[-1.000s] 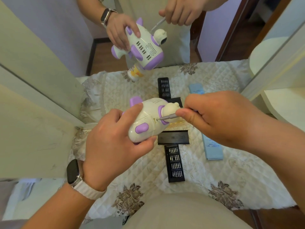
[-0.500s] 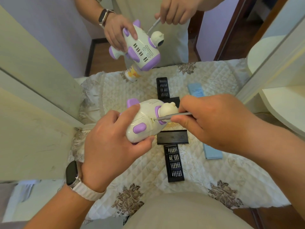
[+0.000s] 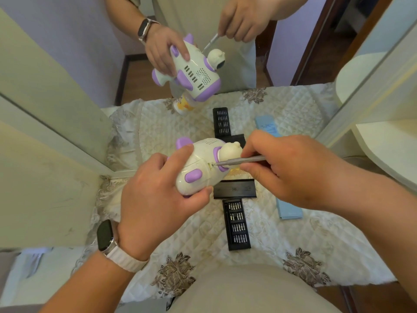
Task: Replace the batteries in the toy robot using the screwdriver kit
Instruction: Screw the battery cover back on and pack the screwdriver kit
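My left hand (image 3: 155, 199) grips a white toy robot (image 3: 200, 170) with purple trim, held above the table on its side, head to the right. My right hand (image 3: 291, 170) holds a slim grey screwdriver (image 3: 239, 161) nearly level; its tip sits in a small recess on the robot's body beside the purple collar. Below the hands lies the screwdriver kit: a black bit tray (image 3: 237, 223) full of several bits and a black case part (image 3: 234, 189).
A quilted white cloth (image 3: 282, 240) with brown flowers covers the table. A light blue box (image 3: 289, 211) lies under my right hand. A mirror (image 3: 225, 64) at the back repeats the hands, robot and kit. White furniture (image 3: 388, 143) stands at the right.
My right hand slid back along the screwdriver, so more of the shaft shows. The tip stays at the same spot on the robot. The view shifted slightly.
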